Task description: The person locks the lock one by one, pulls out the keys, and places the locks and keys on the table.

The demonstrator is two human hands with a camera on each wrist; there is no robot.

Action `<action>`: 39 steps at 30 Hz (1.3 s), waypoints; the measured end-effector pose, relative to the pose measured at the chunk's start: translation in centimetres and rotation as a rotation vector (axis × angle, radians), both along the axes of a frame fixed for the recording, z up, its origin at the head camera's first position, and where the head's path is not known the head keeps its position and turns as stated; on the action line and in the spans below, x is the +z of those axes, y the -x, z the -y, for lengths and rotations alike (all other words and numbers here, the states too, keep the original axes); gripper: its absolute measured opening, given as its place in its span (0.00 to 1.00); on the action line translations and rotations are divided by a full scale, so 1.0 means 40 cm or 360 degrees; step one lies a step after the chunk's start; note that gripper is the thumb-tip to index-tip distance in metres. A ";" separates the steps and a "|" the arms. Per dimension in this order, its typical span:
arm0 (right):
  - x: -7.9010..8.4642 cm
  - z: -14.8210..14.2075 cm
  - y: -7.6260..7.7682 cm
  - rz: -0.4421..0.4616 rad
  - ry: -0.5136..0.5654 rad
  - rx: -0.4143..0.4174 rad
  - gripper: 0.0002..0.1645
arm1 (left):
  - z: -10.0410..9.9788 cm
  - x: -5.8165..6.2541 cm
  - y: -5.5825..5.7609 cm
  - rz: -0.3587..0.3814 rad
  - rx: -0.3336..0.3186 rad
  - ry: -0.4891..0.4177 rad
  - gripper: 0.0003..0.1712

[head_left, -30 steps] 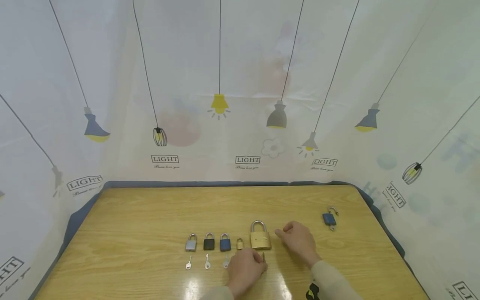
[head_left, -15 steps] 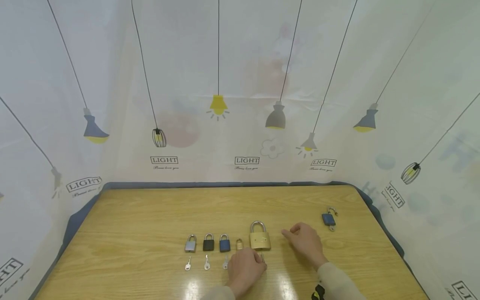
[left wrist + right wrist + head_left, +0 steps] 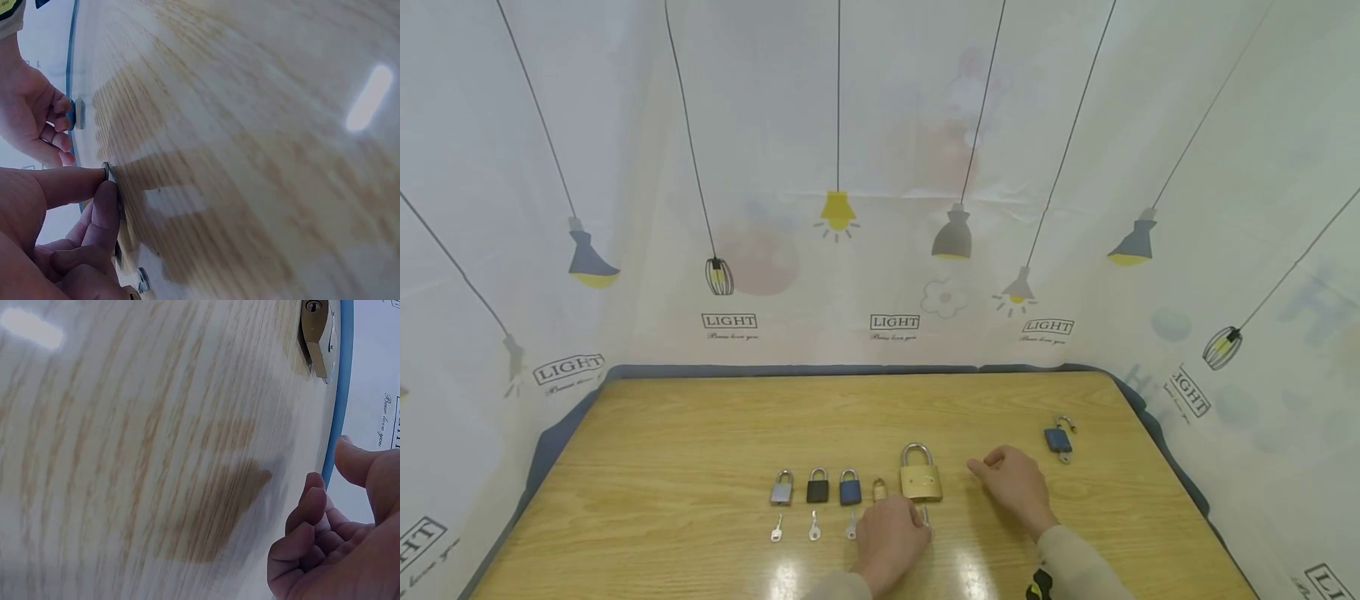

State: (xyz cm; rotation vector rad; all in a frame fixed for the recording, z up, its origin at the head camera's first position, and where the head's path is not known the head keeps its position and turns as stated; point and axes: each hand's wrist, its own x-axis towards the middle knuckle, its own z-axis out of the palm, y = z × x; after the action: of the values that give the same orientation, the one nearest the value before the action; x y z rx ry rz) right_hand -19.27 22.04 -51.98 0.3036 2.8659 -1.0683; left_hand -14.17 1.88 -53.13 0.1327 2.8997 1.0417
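My left hand (image 3: 891, 537) is low over the table just below the large brass padlock (image 3: 921, 482). Its thumb and index finger pinch a silvery key (image 3: 107, 172), close to the wood in the left wrist view. Partly behind the same hand is a small brass padlock (image 3: 880, 487). To the right of the large padlock, my right hand (image 3: 1017, 487) hovers with loosely bent fingers and holds nothing. In the right wrist view its thumb (image 3: 355, 461) stands apart from the fingers, and the brass padlock (image 3: 314, 328) shows beyond.
Left of the hands, a silver padlock (image 3: 782, 488), a black padlock (image 3: 817, 487) and a blue padlock (image 3: 850, 488) stand in line, each with a key below. An open blue padlock (image 3: 1057, 439) with a key in it lies at the right. Printed sheeting (image 3: 820, 283) surrounds the table.
My right hand has drawn away to the right from the large brass padlock. The left hand stays almost in place, while its key has turned from dark and edge-on to paler and flatter.
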 end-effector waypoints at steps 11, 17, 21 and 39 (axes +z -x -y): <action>0.000 -0.004 -0.001 -0.0005 -0.0011 0.0004 0.23 | -0.005 -0.008 0.004 -0.0078 0.0016 0.0098 0.15; -0.002 -0.026 0.005 -0.0021 -0.0045 0.0004 0.23 | -0.005 -0.011 0.005 -0.0073 0.0018 0.0092 0.14; -0.013 -0.061 0.017 -0.0030 -0.0086 -0.0008 0.24 | 0.001 -0.006 0.004 -0.0035 -0.0007 0.0073 0.12; 0.003 -0.245 0.078 -0.0076 -0.0263 -0.0204 0.27 | 0.092 0.048 0.058 -0.0008 -0.0032 -0.0042 0.07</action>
State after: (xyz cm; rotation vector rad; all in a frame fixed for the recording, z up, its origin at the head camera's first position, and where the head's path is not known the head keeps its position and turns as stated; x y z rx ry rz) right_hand -22.40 31.85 -51.84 0.4842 3.0201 -0.8679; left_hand -16.47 -1.81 -51.22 0.1657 2.8835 1.0785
